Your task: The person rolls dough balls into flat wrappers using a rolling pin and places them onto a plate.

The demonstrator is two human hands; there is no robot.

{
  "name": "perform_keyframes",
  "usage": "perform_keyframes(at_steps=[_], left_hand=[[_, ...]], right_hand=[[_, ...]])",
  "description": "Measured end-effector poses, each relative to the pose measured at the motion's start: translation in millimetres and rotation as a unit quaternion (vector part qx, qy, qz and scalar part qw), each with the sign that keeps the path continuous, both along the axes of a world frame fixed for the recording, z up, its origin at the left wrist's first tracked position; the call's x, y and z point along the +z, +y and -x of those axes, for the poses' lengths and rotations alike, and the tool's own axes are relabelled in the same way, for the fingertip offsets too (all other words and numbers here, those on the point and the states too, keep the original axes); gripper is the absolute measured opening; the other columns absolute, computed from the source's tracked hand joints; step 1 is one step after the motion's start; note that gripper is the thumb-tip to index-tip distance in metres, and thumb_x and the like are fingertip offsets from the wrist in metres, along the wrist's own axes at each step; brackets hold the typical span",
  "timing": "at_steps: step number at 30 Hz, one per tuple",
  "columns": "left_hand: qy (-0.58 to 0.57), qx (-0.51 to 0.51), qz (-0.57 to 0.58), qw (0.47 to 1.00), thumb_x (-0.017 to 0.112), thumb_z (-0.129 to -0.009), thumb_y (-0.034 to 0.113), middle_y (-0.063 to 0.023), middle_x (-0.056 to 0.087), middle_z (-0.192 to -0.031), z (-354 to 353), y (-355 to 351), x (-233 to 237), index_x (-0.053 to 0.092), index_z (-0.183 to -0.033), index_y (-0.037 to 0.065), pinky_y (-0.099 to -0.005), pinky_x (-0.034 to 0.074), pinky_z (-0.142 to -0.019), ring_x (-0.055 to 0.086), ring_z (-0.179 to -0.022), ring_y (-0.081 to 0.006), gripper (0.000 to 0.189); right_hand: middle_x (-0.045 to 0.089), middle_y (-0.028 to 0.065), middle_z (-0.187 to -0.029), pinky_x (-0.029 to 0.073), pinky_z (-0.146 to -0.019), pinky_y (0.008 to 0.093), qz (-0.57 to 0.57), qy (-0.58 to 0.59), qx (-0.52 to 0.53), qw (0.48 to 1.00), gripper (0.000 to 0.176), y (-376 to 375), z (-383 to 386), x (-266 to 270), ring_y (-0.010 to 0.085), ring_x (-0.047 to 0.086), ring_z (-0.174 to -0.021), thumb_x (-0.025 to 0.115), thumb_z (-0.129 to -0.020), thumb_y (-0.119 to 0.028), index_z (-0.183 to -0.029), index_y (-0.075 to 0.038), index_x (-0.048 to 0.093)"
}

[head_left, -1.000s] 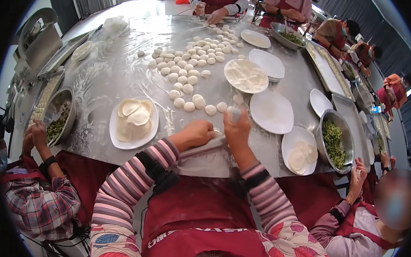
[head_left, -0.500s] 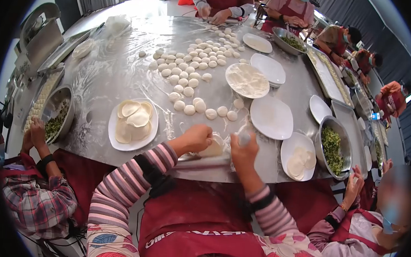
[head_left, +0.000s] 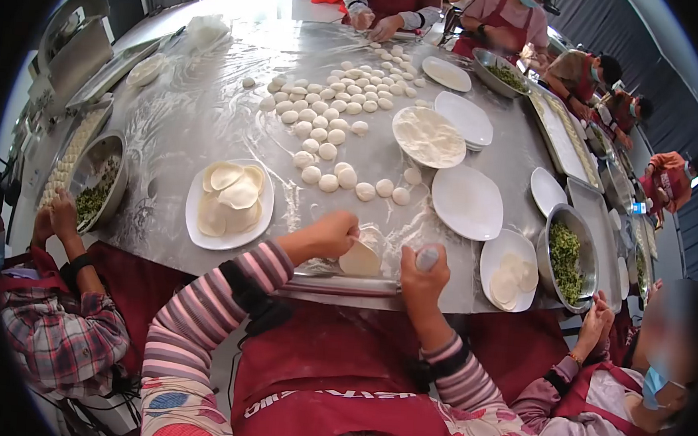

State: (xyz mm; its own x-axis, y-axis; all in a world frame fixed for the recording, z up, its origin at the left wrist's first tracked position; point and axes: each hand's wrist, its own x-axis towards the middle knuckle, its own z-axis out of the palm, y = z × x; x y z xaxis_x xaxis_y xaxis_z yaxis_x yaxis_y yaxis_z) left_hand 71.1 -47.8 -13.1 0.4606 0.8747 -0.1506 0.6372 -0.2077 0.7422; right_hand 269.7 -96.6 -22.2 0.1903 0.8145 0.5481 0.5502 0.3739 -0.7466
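A thin round dough wrapper lies at the table's front edge, its left rim pinched by my left hand. To its right, my right hand is wrapped round a rolling pin, whose rounded end shows above the fist. White flour is scattered around the wrapper. On the left, a white square plate holds a pile of flat wrappers. Many small dough balls are spread over the middle of the metal table, the closest ones just beyond my hands.
Right of my hands are an empty plate, a plate of wrappers, a flour plate and a bowl of green filling. Another filling bowl is at left. People work on both sides and across the table.
The view has shifted slightly. My right hand has turned, and the rolling pin's end now shows clearly above the fist. The wrapper is less covered, with my left hand still at its rim.
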Motion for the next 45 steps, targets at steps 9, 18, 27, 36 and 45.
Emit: perform_keyframes(at_steps=[9,18,27,36,45], left_hand=[[-0.007,0.058,-0.023,0.998,0.056,-0.077,0.024,-0.0239,0.061,-0.082,-7,-8,-8,0.064,-0.084,0.001,-0.0439,0.045,-0.072,0.059,-0.080,-0.0383,0.026],[-0.055,0.056,0.084,0.993,0.058,-0.076,0.018,-0.0068,0.061,-0.075,90,-32,42,0.061,-0.089,-0.002,-0.0299,0.044,-0.065,0.054,-0.071,-0.0145,0.024],[0.163,0.153,-0.231,0.947,0.061,-0.074,0.015,-0.0161,0.057,-0.100,134,30,46,0.059,-0.096,0.005,-0.0408,0.042,-0.085,0.052,-0.100,-0.0333,0.025],[0.241,-0.040,-0.326,0.913,0.053,-0.076,0.007,-0.0140,0.058,-0.093,-36,64,-9,0.059,-0.096,0.006,-0.0368,0.048,-0.076,0.056,-0.091,-0.0311,0.021],[-0.061,0.045,0.163,0.984,0.066,-0.067,0.022,-0.0172,0.064,-0.068,-10,13,6,0.068,-0.082,0.001,-0.0357,0.048,-0.062,0.063,-0.064,-0.0235,0.026]], right_hand=[[0.057,0.0202,-0.066,0.043,-0.053,0.0439,-0.125,-0.061,0.001,0.990,0.026,63,20,-8,0.0382,0.056,-0.060,0.067,-0.073,-0.010,-0.089,0.002,0.052],[0.047,0.0045,-0.056,0.039,-0.047,0.0275,0.082,0.131,0.015,0.988,0.022,-22,-3,-7,0.0134,0.047,-0.048,0.067,-0.072,-0.001,-0.071,-0.004,0.044],[0.049,0.0059,-0.056,0.041,-0.048,0.0284,0.039,0.115,0.028,0.992,0.021,-13,-4,-14,0.0142,0.047,-0.048,0.068,-0.072,-0.002,-0.072,-0.004,0.046],[0.049,0.0061,-0.055,0.041,-0.046,0.0280,0.024,0.089,0.021,0.996,0.022,-20,-2,-1,0.0137,0.049,-0.046,0.069,-0.071,-0.003,-0.073,-0.005,0.047],[0.054,0.0135,-0.056,0.044,-0.046,0.0351,-0.013,0.025,0.037,0.999,0.023,3,4,26,0.0286,0.057,-0.049,0.070,-0.070,-0.008,-0.079,-0.004,0.050]])
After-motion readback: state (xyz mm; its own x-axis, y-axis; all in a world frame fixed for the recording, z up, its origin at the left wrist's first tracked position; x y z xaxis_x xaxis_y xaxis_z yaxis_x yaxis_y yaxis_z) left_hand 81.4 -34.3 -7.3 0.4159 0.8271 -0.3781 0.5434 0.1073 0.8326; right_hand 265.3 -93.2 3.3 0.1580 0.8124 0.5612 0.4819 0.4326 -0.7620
